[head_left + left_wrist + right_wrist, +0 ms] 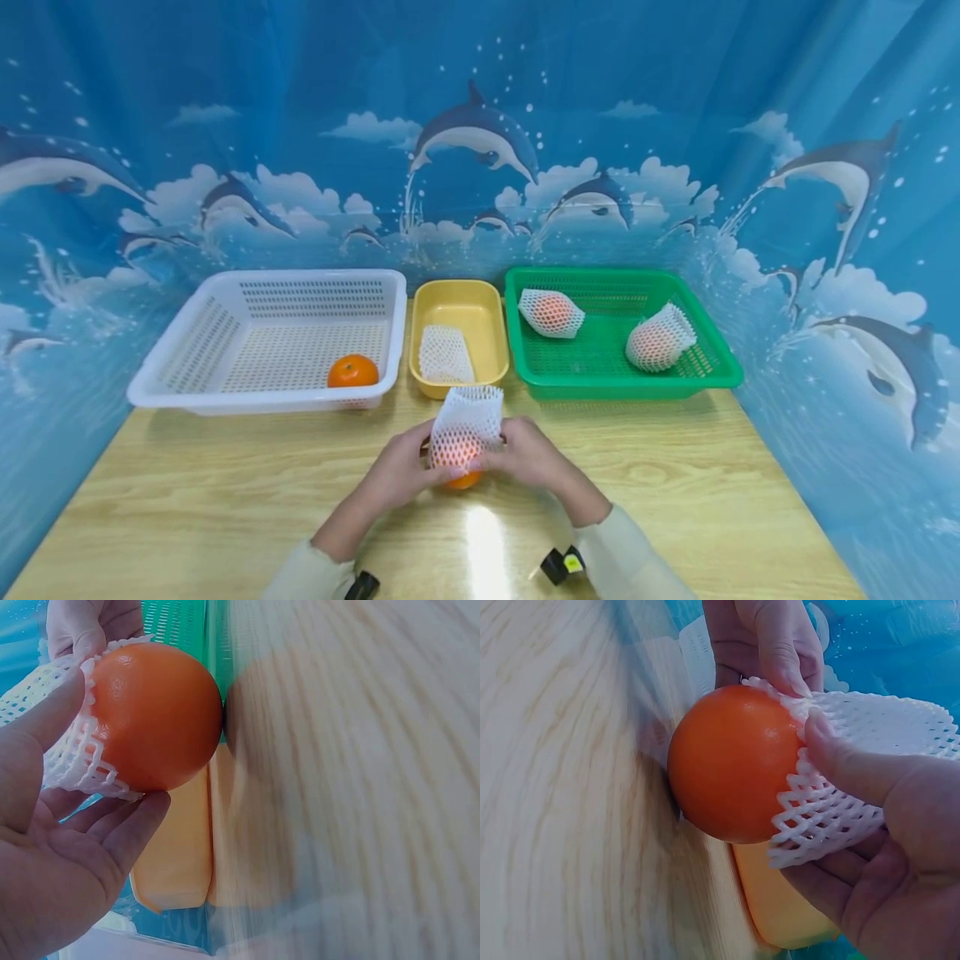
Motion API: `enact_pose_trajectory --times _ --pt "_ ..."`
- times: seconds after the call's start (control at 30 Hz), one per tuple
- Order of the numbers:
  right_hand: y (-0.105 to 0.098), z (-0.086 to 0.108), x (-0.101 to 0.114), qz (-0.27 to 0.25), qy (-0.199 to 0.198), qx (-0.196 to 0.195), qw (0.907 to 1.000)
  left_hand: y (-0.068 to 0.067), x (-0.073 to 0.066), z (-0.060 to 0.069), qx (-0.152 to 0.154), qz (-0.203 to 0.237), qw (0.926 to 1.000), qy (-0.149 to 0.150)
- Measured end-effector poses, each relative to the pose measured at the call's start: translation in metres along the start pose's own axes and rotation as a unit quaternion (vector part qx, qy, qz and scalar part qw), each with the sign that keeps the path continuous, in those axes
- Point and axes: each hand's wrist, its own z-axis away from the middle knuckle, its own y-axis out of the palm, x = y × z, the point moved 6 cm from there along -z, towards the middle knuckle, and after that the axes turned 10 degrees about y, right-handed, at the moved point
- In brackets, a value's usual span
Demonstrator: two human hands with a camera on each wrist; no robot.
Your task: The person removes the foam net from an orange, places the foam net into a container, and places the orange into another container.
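Orange is on the yellow bin's near side, far end veiled by a foam net that blocks part of the bin's front edge in head view. Left hand and right hand both grip the net round it, some fingertips hidden. White basket left of bin, green basket right.

Site: looks like curtained-off recording station, lab-like — kind of room beyond hidden. Evidence: blue fabric curtain printed with dolphins and waves, hung behind and along both sides of pale wood-grain table. White rectangular slotted plastic basket, small yellow rectangular plastic tub, green rectangular slotted plastic basket lined along far edge — staged row. Small black devices near both pale fabric sleeves.
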Motion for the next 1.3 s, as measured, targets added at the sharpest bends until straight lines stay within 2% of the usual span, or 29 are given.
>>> enact_pose_trajectory --times 0.33,0.5,0.77,0.9,1.13,1.3 --pt "0.004 -0.001 0.001 -0.017 -0.009 0.015 0.9997 -0.004 -0.002 0.001 -0.011 -0.012 0.9999 0.005" --pt "0.006 -0.001 0.0 -0.022 -0.012 0.015 0.9996 -0.005 -0.004 0.002 -0.015 -0.018 0.9996 0.019" --pt "0.008 -0.002 -0.002 -0.038 -0.011 0.017 0.9991 -0.011 -0.006 0.005 -0.046 -0.016 0.9981 0.037" --pt "0.008 -0.002 -0.001 -0.028 -0.012 0.008 0.9995 -0.011 -0.006 0.005 -0.039 -0.018 0.9987 0.028" --pt "0.007 -0.001 -0.002 -0.027 -0.024 -0.002 0.9994 -0.006 -0.001 0.004 -0.016 0.028 0.9995 0.0" --pt "0.004 -0.001 -0.001 -0.029 -0.04 -0.019 0.9986 -0.005 0.001 0.003 -0.008 0.037 0.9993 -0.007"
